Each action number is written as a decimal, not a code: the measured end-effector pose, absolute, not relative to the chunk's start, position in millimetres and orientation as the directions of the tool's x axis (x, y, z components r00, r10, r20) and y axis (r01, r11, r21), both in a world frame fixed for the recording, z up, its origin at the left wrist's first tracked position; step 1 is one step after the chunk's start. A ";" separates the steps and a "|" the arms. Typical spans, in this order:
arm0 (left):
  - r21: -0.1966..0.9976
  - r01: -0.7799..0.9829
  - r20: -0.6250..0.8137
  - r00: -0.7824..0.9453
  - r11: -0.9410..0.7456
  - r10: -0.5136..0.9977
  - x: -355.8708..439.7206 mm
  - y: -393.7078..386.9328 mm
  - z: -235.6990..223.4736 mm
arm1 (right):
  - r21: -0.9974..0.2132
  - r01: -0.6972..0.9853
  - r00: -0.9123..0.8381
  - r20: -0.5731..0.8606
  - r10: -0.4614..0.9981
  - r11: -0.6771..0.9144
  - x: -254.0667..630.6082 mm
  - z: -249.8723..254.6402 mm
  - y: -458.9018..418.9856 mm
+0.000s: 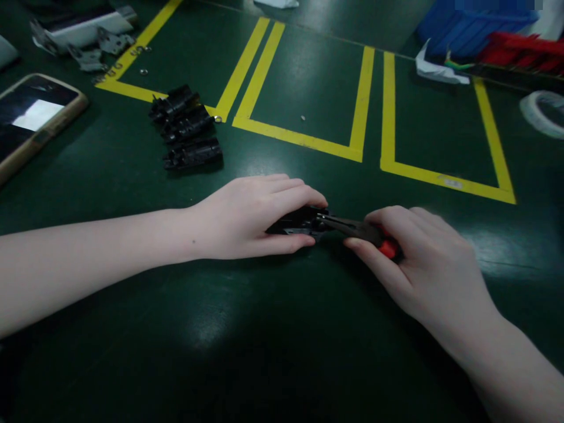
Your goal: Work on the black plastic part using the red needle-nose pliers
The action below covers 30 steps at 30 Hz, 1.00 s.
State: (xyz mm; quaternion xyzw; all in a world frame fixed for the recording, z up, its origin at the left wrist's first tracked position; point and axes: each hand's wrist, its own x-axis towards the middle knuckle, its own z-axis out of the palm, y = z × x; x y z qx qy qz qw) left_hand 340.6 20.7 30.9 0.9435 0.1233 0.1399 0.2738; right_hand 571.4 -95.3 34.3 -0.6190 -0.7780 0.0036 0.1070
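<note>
On the dark green work surface [247,305], my left hand [259,214] is closed around a black plastic part [297,222], thumb on the near side and fingers over the far side. My right hand [423,258] grips red-handled needle-nose pliers [352,226]. Their jaws reach left and meet the right end of the black part; whether they clamp something small there I cannot make out. Beyond my left hand lie several black cylindrical parts [194,154] of similar look, bunched together, with a small metal ring [217,119] beside them.
Yellow tape outlines [299,139] mark the surface ahead. At left are a phone [39,117], metal brackets [88,57] and small rings [143,71]. A blue bin [471,29], red items [524,53] and a tape roll [540,117] stand at the right rear.
</note>
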 end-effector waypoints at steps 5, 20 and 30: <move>0.605 0.081 0.162 0.962 -0.792 0.222 339.3 25.2 30.1 | -0.190 0.949 -0.225 0.150 0.963 0.251 570.2 36.1 -95.0; 0.665 0.132 0.113 0.955 -0.735 0.274 341.1 25.1 33.1 | -0.251 0.923 -0.214 0.292 0.932 0.291 576.0 32.6 -93.5; 0.756 0.081 0.148 0.945 -0.649 0.291 340.1 25.0 36.9 | -0.264 0.920 -0.207 0.296 0.932 0.289 576.0 34.1 -94.1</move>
